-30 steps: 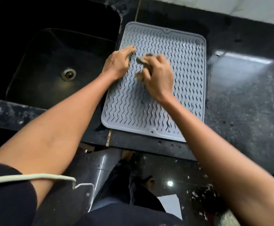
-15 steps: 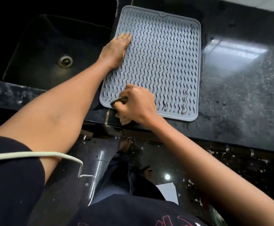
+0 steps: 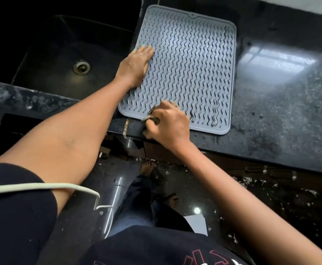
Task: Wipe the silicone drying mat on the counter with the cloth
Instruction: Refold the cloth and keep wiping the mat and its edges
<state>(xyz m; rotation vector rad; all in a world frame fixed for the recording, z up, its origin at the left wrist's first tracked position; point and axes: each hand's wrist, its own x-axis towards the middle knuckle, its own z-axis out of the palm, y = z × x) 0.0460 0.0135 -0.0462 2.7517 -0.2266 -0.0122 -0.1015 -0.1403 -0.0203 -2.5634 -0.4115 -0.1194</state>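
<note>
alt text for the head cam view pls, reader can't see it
A person's right hand rubs a bunched cloth over the near edge of a grey ridged drying mat on a dark counter, while the left hand lies flat on the mat's left side beside a black sink.

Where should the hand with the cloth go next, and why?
Probably sideways along the near edge toward the right corner. The right hand, bunched on the cloth, sits at the mat's near-left part; dark streaks show near that corner. The left hand pins the mat.

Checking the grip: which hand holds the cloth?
The right hand, closed on the cloth at the mat's near edge; the left hand lies flat.
</note>
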